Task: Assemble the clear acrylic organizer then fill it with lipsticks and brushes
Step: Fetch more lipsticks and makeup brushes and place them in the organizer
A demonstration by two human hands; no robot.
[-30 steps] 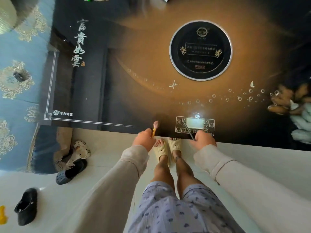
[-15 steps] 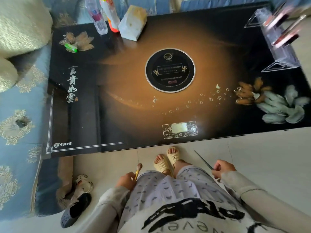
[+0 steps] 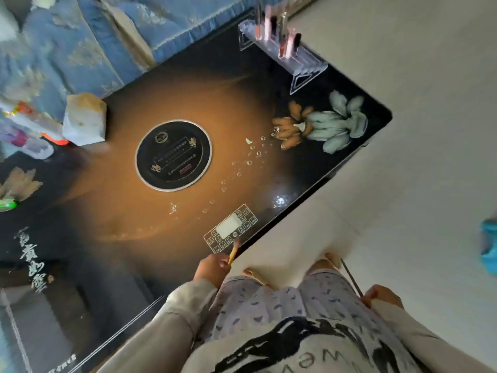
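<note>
The clear acrylic organizer [image 3: 301, 60] stands at the far right corner of the dark glass table [image 3: 113, 189], with several lipsticks [image 3: 285, 39] upright in it. My left hand [image 3: 212, 270] grips a small gold-handled brush [image 3: 233, 254] by the table's near edge, close to the printed control panel [image 3: 230, 228]. My right hand [image 3: 382, 296] holds a thin dark brush handle [image 3: 351, 277] over the floor beside my legs, away from the table.
A white tissue pack [image 3: 84, 119] and plastic bottles [image 3: 29, 127] sit at the table's far left. A round induction plate [image 3: 173, 154] lies in the middle. A blue sofa [image 3: 107, 30] runs behind the table. A blue object [image 3: 488, 249] stands on the pale floor at right.
I have stood up and turned right; the view swings so the organizer comes into sight. Both hands pulled back from the table's edge, still holding their brushes.
</note>
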